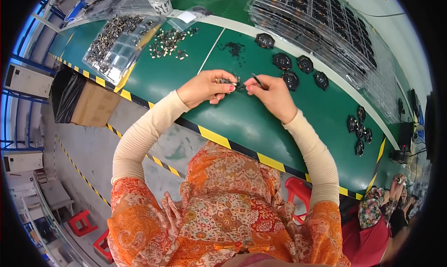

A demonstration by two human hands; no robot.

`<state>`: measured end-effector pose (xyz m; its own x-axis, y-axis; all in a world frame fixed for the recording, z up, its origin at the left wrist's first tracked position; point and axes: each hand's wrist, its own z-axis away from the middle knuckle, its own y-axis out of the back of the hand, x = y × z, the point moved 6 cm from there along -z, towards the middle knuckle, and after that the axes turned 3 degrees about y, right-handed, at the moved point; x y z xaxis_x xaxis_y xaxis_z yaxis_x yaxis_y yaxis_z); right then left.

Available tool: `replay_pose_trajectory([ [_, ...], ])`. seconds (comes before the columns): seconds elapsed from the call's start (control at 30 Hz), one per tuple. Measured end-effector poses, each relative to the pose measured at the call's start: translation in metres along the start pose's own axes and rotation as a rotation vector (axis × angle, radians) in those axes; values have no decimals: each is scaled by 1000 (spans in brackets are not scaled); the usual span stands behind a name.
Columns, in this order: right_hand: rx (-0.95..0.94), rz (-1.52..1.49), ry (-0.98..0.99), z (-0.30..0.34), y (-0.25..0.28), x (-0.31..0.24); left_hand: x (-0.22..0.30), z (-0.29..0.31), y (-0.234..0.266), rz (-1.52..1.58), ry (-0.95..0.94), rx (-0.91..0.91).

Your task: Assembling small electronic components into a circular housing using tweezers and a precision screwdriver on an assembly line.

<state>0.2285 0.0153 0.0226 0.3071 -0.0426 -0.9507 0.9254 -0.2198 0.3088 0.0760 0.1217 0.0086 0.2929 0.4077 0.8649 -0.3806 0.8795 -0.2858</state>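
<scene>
Over the green table, my left hand [205, 87] is closed on a small black part [228, 82], pinched between thumb and fingers; its exact kind is too small to make out. My right hand [274, 97], also closed, grips thin black tweezers [259, 81] close to that part. The two hands almost meet. Just beyond them lies a scatter of tiny black pieces [234, 48]. Several round black watch-like casings [289, 80] lie beyond and right of my right hand. Left of the tiny pieces is a loose pile of small black-and-gold components [170, 42].
A clear compartment tray [111, 57] heaped with small components stands at the left. Stacked clear trays [321, 29] of round black casings fill the far right. More black parts [359, 130] lie farther right. Yellow-black tape [214, 136] edges the table. Another person [372, 220] sits at right.
</scene>
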Motion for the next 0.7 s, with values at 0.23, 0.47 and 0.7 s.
replay_pose_trajectory([
  [0.23, 28, 233, -15, 7, 10, 7, 2, 20, 8, -52, -59, 143],
  [0.47, 151, 532, 273, 5, -3, -11, 3, 32, 32, 52, -151, 250],
  [0.7, 47, 604, 380, 15, -15, -19, -9, 26, 40, 454, -168, 44],
])
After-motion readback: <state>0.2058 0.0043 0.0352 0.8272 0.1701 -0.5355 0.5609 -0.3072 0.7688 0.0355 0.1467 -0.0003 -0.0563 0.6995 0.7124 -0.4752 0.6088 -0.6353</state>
